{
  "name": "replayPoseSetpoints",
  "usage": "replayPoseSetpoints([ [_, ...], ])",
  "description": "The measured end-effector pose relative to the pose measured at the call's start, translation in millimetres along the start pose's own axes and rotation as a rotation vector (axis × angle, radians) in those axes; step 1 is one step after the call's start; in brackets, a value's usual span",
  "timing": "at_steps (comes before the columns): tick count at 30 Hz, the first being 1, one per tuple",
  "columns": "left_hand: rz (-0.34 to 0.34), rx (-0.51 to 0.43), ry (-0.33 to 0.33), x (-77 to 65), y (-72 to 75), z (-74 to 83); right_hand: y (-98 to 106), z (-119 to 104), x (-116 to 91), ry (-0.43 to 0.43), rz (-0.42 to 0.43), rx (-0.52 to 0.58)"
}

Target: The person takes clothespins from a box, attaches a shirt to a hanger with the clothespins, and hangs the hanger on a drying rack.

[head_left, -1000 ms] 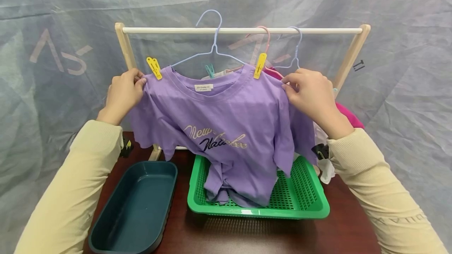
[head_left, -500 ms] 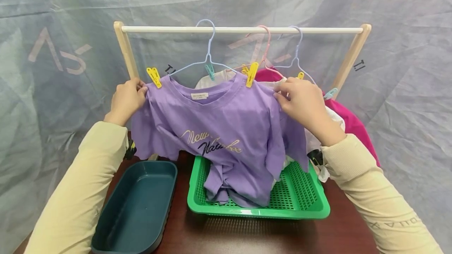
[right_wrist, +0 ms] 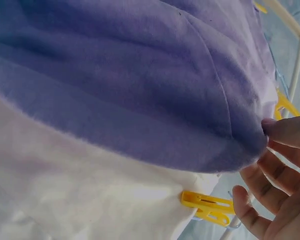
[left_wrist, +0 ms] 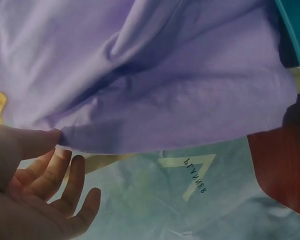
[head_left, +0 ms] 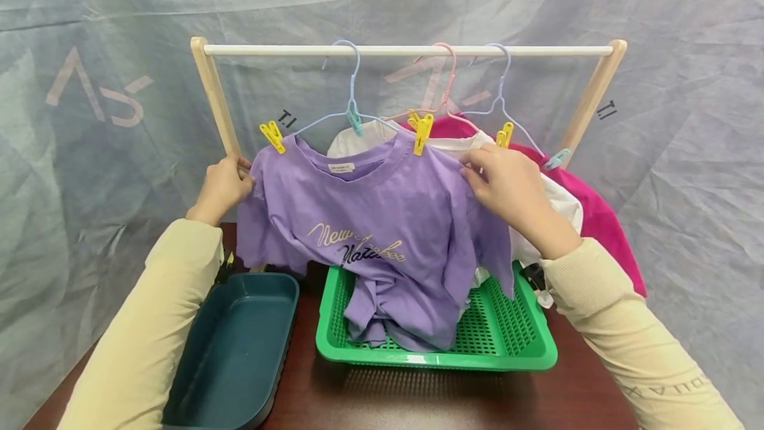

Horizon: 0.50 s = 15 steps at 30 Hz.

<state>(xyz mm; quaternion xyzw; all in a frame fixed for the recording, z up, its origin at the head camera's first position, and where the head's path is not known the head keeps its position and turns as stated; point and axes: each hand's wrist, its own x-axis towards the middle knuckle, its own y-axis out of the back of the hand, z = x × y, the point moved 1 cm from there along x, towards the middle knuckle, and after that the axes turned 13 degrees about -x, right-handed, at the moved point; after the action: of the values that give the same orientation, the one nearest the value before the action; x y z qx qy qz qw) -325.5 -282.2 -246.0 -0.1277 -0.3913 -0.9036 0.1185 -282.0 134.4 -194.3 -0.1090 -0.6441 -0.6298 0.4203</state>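
Observation:
A purple T-shirt (head_left: 382,208) with script lettering hangs on a light blue hanger (head_left: 352,88), whose hook is over the rack's white bar. One yellow clothespin (head_left: 272,137) sits at its left shoulder and another yellow clothespin (head_left: 423,135) at its right. My left hand (head_left: 222,186) pinches the shirt's left shoulder edge between thumb and fingers; in the left wrist view the thumb (left_wrist: 37,142) presses on the cloth. At the opposite shoulder my right hand (head_left: 510,188) pinches the sleeve, fingertips against the fabric in the right wrist view. The shirt's lower part droops into a green basket (head_left: 436,359).
Behind and to the right, a white garment (head_left: 561,201) and a magenta garment (head_left: 603,224) hang from the same rack (head_left: 239,51) on pink and blue hangers with clothespins. A dark teal tray (head_left: 239,344) stands left of the basket on the brown table (head_left: 334,403).
The hanger has come down, so its hook now rests on the bar instead of rising above it. Both hands and the shirt's shoulders have lowered; more of the garments behind shows.

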Motion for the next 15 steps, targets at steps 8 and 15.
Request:
replayPoseSetpoints([
  [8,-0.035,0.075,-0.007,-10.3,-5.9,-8.8,0.3,6.8,-16.5,0.014,0.071,-0.022],
  [15,-0.043,0.153,-0.098,-27.0,-8.4,-18.0,6.4,19.4,-38.5,0.061,0.13,-0.076],
])
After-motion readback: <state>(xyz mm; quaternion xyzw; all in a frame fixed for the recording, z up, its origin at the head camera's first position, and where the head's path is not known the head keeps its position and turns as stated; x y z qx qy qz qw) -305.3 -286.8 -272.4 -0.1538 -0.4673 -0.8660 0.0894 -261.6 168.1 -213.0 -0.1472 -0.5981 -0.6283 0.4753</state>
